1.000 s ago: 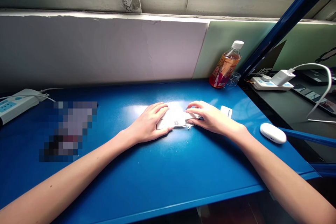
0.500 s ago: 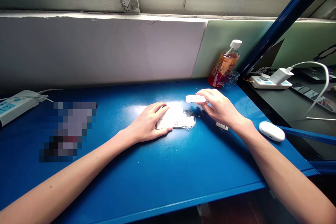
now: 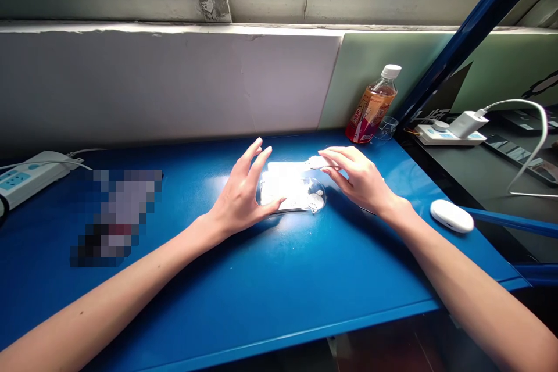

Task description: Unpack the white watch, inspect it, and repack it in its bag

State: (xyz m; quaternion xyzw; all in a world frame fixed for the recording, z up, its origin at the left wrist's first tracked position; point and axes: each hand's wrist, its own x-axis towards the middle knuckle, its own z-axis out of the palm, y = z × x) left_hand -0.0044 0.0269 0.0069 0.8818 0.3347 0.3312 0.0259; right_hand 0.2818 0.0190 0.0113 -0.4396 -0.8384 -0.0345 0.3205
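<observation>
A clear plastic package (image 3: 285, 195) with a white, glare-washed insert and small silvery or white bits at its rounded right end lies on the blue table. My left hand (image 3: 244, 189) is raised at its left side, fingers spread and thumb over the near edge, holding nothing. My right hand (image 3: 355, 174) pinches a small white object (image 3: 317, 162) between thumb and fingers, just above the package's far right corner. Its kind is not clear. A bright white patch stretches left from it; glare hides whether that is part of it. Another small white piece beneath my right hand is mostly hidden.
A tilted-looking drink bottle (image 3: 374, 106) and a clear cup (image 3: 386, 128) stand by the wall. A white oval case (image 3: 451, 216) rests near the right edge. Power strips (image 3: 37, 174) lie left and right, and a pixelated item (image 3: 126, 209) lies left. A blue frame bar (image 3: 466, 40) slants at right.
My left hand has lifted off the package and spread its fingers. My right hand has shifted slightly left and down with the white object, covering more of the small piece below.
</observation>
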